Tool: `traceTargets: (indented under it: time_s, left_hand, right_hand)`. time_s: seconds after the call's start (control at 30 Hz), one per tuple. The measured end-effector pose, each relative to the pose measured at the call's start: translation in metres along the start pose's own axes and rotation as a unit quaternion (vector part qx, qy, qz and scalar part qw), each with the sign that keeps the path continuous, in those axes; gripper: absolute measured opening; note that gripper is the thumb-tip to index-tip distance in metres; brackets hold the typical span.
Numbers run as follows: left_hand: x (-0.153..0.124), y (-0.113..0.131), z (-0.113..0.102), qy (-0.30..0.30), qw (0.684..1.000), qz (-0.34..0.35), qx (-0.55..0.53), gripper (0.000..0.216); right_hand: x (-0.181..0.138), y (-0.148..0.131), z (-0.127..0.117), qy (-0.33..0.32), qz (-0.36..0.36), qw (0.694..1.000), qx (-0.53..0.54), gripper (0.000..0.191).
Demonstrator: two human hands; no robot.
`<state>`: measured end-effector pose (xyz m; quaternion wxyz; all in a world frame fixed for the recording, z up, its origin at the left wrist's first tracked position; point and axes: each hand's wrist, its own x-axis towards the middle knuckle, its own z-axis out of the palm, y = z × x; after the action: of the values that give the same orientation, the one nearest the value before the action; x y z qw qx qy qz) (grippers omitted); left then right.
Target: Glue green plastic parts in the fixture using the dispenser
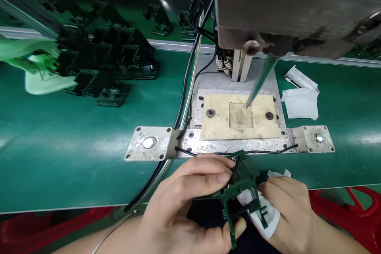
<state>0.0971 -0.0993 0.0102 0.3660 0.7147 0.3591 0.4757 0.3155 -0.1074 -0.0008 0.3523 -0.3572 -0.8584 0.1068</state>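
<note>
1. Head camera view: a dark green plastic part [242, 184] is held tilted at the near edge of a green bench [74, 139].
2. The left hand [175, 202] grips the part, fingers closed on its upper body, thumb by a lower leg.
3. The right hand [291, 206], fingers curled around a white cloth [269, 216], sits just beside the part; whether cloth meets plastic cannot be told.
4. Beyond, a cream plate [217, 127] with a shallow recess lies below a metal machine [285, 4] and its slanting rod [262, 81].
5. At right, a white sheet [300, 103] rests beside a small packet [302, 78].
6. At far left, similar dark parts [104, 57] cluster beside a pale green item [44, 75].
</note>
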Motion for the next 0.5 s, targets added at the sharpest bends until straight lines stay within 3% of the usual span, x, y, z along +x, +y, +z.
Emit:
traceTargets:
  time_s: [0.17,0.3,0.4,0.5]
  left_hand:
    - [0.007,-0.003,-0.001,0.028,0.996,0.049,0.069,0.062]
    - [0.01,-0.006,0.001,0.033,0.986,0.112,0.121,0.061]
    - [0.006,-0.008,0.004,0.002,0.981,0.13,0.144,0.06]
    - [0.001,-0.012,-0.001,-0.033,0.977,0.15,0.145,0.056]
  right_hand:
    - [-0.009,0.01,-0.03,0.084,0.048,0.982,-0.163,0.013]
    - [-0.01,-0.003,-0.027,0.018,0.036,0.987,-0.155,0.02]
    - [-0.001,-0.012,-0.009,0.002,-0.004,0.992,-0.13,0.018]
    - [0.004,-0.01,-0.003,-0.007,0.008,0.994,-0.11,0.017]
